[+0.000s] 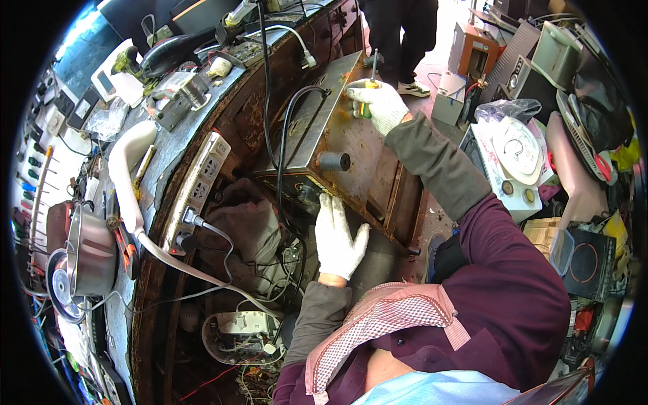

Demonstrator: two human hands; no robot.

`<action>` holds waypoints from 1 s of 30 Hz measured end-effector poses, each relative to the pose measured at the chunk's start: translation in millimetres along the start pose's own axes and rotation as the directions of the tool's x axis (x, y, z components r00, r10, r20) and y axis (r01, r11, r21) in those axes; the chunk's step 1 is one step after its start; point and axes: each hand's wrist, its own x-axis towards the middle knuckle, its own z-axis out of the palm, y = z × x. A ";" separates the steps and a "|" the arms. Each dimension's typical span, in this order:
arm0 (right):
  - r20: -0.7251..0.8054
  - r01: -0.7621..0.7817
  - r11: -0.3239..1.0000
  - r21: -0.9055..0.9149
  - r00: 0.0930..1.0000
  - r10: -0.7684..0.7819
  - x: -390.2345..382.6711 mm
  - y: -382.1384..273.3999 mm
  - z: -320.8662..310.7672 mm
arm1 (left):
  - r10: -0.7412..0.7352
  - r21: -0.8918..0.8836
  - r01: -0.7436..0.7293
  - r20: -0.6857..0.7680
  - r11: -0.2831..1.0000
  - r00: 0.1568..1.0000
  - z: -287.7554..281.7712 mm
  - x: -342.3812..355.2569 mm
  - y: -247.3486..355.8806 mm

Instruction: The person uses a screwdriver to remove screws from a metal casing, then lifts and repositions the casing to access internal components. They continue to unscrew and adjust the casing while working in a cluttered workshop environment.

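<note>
A rusty metal appliance (358, 145) lies tipped in front of me, its stained base turned toward my right. It has a dark front panel with a knob (308, 194) and a black cylindrical foot (333, 161). My right hand (379, 106), in a white knit glove, is closed around the green and yellow handle of a screwdriver (374, 64), its metal shaft pointing up, by the appliance's far edge. My left hand (339, 239), also gloved, has its fingers stretched out against the lower edge of the front panel, holding nothing.
To the left runs a curved workbench (185, 145) with a power strip (200, 177), a hair dryer (177, 54) and a metal pot (92, 253). A black cord (281, 145) crosses the appliance. A person (398, 34) stands beyond. Used appliances and a white iron-shaped piece (516, 152) crowd the right.
</note>
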 end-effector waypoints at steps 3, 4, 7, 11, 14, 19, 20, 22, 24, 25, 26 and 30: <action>0.011 -0.021 0.998 -0.060 1.000 0.022 -0.5 -5.9 5.1 | -0.003 0.014 0.003 0.005 1.000 1.000 0.3 0.2 -0.4; 0.005 -0.026 0.998 -0.059 1.000 0.027 -0.9 -6.8 6.9 | -0.001 0.019 0.001 0.006 1.000 1.000 0.6 0.1 -1.2; -0.017 -0.043 0.997 -0.068 0.999 0.042 -1.7 -11.1 9.0 | 0.006 0.020 -0.006 0.006 1.000 1.000 3.7 -0.2 -3.2; -0.056 -0.010 0.998 -0.063 0.998 0.006 -1.4 -7.2 11.0 | 0.013 0.013 -0.013 0.011 1.000 1.000 2.2 1.4 -2.7; -0.108 0.094 0.979 -0.181 0.988 -0.114 -1.7 4.7 15.4 | 0.018 0.038 -0.018 0.011 0.999 1.000 1.2 -0.6 -2.6; -0.117 0.317 0.686 -0.655 0.854 -0.507 -2.5 25.6 19.9 | 0.033 0.028 -0.033 -0.005 0.999 0.999 3.5 -0.8 -3.8; -0.116 0.318 0.608 -0.727 0.816 -0.566 -8.4 22.2 28.7 | 0.027 0.031 -0.026 -0.003 0.999 1.000 2.9 0.1 -5.7; -0.106 0.357 0.500 -0.789 0.722 -0.684 -6.9 28.9 35.3 | 0.011 0.038 -0.012 0.012 0.999 1.000 0.8 -1.7 -4.6; -0.116 0.294 0.495 -0.817 0.758 -0.642 -2.1 31.7 28.1 | 0.044 0.017 -0.044 0.012 0.999 0.999 -0.3 -0.7 -2.6; -0.121 0.264 0.488 -0.832 0.773 -0.623 -1.1 30.9 23.8 | 0.062 0.004 -0.062 0.009 0.998 0.998 -1.0 -0.5 -0.8; -0.129 0.258 0.469 -0.845 0.752 -0.647 -5.6 28.9 35.3 | 0.062 0.013 -0.062 0.022 0.998 0.998 -6.1 -0.4 -2.5; -0.068 0.216 0.350 -0.911 0.760 -0.646 -3.8 15.4 37.2 | 0.059 -0.001 -0.059 -0.013 0.998 0.998 -4.7 2.2 -0.6</action>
